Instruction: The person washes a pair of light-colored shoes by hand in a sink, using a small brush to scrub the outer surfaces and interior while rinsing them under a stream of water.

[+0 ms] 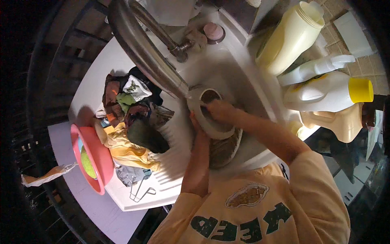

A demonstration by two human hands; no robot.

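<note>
A pale round tub (219, 134) is tilted in the white sink (262, 91), below the end of the metal faucet (146, 55). My left hand (196, 122) grips the tub's left side from outside, its fingers partly hidden. Over the tub's opening, my right hand (220, 110) reaches inside with bent fingers. Blur hides whether it holds anything. Beneath the tub, a second container (225, 152) shows dark brownish contents that I cannot make out.
Left on the ribbed drainboard (170, 180) lie a pile of clothes (131, 103), yellow cloth (128, 146) and a wire rack (141, 192). A pink basin (105, 164) leans beside them. Several bottles, including a yellow-capped one (323, 93), line the right. A pink round object (213, 31) sits behind.
</note>
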